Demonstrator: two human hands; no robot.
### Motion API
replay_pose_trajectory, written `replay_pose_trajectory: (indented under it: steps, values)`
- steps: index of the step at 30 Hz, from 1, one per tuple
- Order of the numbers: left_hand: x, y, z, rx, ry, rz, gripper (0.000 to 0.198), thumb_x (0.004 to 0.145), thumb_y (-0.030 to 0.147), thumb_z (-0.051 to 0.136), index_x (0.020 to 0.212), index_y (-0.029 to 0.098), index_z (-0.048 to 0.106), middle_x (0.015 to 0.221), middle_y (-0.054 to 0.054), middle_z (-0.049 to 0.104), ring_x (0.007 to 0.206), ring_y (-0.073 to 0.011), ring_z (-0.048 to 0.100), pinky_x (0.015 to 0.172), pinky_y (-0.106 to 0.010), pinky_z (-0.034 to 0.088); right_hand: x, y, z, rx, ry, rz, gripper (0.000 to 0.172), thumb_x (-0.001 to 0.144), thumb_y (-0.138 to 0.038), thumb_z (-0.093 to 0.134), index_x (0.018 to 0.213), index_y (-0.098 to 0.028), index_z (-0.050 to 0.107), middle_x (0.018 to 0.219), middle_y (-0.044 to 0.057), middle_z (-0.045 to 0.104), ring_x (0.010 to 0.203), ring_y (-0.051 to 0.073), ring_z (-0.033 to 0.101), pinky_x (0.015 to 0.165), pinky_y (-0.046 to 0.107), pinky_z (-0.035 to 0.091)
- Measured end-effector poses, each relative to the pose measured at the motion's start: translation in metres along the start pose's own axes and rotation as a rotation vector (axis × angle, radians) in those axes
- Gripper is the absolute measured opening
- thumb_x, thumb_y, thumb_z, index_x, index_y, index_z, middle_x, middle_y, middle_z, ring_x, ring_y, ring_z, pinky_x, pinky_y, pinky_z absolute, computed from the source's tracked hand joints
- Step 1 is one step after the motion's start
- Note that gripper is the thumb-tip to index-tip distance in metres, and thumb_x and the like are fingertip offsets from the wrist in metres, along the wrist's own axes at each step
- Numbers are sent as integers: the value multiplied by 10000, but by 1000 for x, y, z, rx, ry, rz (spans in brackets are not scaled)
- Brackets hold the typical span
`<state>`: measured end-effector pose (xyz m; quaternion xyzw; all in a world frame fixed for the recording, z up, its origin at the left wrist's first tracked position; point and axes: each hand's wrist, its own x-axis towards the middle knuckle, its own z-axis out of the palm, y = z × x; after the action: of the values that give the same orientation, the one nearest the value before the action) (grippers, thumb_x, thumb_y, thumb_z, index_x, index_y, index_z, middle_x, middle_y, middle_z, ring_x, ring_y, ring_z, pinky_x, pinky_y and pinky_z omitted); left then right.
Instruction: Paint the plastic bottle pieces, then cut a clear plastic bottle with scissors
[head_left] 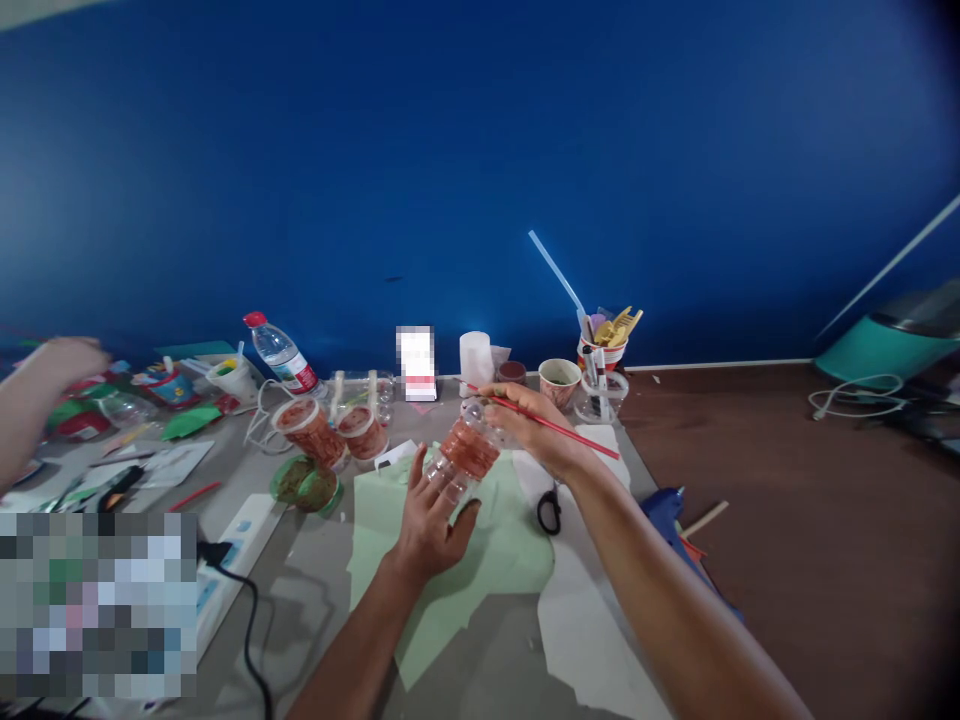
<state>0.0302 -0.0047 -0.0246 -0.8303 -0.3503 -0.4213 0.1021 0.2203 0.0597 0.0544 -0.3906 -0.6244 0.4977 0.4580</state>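
The left hand (429, 528) has its fingers around the clear base of a plastic bottle (471, 447), held over green paper (519, 520) inside the desk's (307, 552) right edge; it should be light, thin-walled, easily dented, best gripped at that unpainted base; its long axis slants, neck toward the far right corner; the right hand's (541, 430) fingers pinch a red brush (576, 434).

From the bottle (472, 448), we find room at six o'clock over green paper (487, 565); scissors (555, 497) block four; two painted cups (309, 432) crowd nine.
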Motion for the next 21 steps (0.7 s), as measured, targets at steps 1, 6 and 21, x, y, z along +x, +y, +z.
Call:
replay_pose_trajectory:
  steps: [1, 6, 21]
  values:
    - [-1, 0, 0, -55, 5, -19, 516, 815, 165, 575, 1320, 216, 482, 1191, -118, 669, 1162, -268, 591, 1131, -614, 219, 1, 2, 0, 14, -5, -5, 316, 793, -307, 605, 1093, -212, 631, 1069, 56, 684, 980, 213, 614, 832, 339, 464]
    - [-12, -1, 7, -528, 148, -347, 476, 843, 308, 576, 1308, 215, 552, 1267, -127, 635, 1206, -302, 561, 1137, -561, 232, 3, 9, -1, 117, -38, -46, 336, 758, -281, 616, 1086, -207, 615, 1079, 56, 668, 1003, 214, 604, 862, 349, 456]
    - [11, -5, 11, -1282, 649, -1086, 227, 628, 355, 822, 739, 189, 713, 814, -14, 738, 821, -144, 666, 849, -276, 501, 5, 15, 0, 233, -6, -161, 313, 802, -314, 633, 1096, -208, 629, 1088, 73, 681, 984, 216, 631, 866, 372, 490]
